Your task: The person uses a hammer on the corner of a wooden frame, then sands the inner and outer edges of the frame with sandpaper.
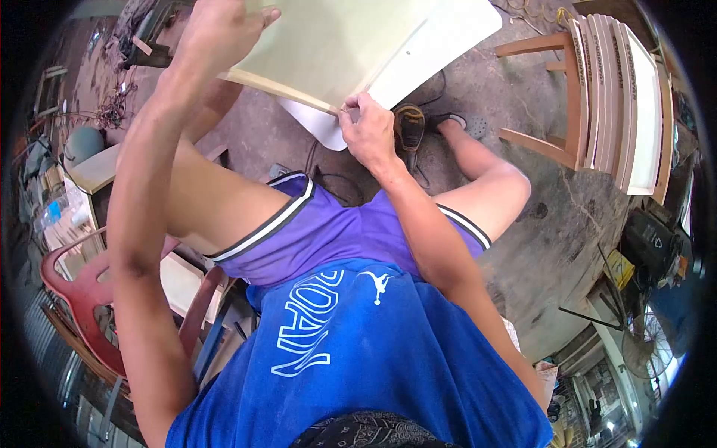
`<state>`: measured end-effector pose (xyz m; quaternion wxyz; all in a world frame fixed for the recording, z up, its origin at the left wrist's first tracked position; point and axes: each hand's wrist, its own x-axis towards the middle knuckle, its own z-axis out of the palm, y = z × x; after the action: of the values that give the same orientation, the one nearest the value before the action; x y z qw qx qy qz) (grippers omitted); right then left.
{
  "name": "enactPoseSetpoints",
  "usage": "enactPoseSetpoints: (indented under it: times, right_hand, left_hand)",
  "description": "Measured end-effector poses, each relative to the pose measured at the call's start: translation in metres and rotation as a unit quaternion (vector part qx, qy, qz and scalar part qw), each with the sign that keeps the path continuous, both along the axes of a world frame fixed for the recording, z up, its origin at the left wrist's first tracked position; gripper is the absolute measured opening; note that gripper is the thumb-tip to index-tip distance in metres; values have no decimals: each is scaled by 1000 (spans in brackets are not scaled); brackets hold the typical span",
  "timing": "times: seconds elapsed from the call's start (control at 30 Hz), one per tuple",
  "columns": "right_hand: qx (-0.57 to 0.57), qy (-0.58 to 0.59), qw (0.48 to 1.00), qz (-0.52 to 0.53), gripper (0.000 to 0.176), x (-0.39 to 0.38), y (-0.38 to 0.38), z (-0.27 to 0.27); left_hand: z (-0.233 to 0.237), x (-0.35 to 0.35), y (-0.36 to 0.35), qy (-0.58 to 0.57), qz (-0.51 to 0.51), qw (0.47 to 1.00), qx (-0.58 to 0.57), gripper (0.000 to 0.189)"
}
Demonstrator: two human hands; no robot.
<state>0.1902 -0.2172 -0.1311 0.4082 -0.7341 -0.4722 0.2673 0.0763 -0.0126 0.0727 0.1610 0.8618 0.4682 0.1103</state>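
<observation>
A shallow wood-framed panel (328, 45) with a pale greenish face lies tilted across my lap side at the top of the view. Its near rim is a light wooden strip. My right hand (370, 131) pinches the panel's near corner, thumb and fingertips together at the strip. My left hand (213, 33) is over the panel's left side, partly cut off by the upper edge, fingers curled with one digit pointing right. What it grips, if anything, is hidden. Under the panel a white rounded board (459, 41) sticks out to the right and below.
Several stacked framed panels (609, 97) lean at the right against a wooden chair-like frame (541, 45). A red plastic chair (78, 299) is at the left. Cables and a dark shoe (409, 127) are on the concrete floor (538, 231). A fan (646, 347) stands lower right.
</observation>
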Motion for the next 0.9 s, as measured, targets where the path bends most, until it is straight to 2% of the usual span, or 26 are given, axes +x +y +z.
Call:
enactPoseSetpoints:
  times: [0.13,0.23,0.3,0.4,0.43,0.5,0.6,0.67,0.7,0.8,0.9]
  right_hand:
    - [-10,19,1000,0,16,-2,-5,5]
    - [-37,16,999,9,16,-1,-3,8]
    - [-61,11,998,7,18,0,2,12]
    - [-3,7,1000,-6,10,-4,1,15]
    - [-32,-4,999,-4,13,1,4,13]
    - [-87,16,996,-7,15,-2,7,20]
    - [-61,32,997,-21,17,-9,8,25]
    - [-75,4,997,-10,17,-4,10,6]
    - [-97,-21,995,0,17,-4,12,14]
    - [-67,44,996,-25,18,-8,12,37]
    - [-131,10,990,-44,18,-5,14,25]
  left_hand:
    - [0,4,2,-3,-27,1000,10,35]
    - [15,9,-11,4,-14,999,-50,38]
    - [15,9,-18,40,-63,996,43,45]
    - [12,9,-17,89,-67,992,57,50]
    - [17,12,-15,85,-62,992,66,50]
    - [26,11,-20,68,-39,997,-27,51]
    - [22,13,-12,86,-23,995,-43,50]
    - [22,12,-18,75,-33,997,-9,50]
    - [21,11,-22,66,-45,997,15,49]
    - [15,13,-13,54,-37,998,-6,49]
    - [30,19,-33,90,-9,996,18,47]
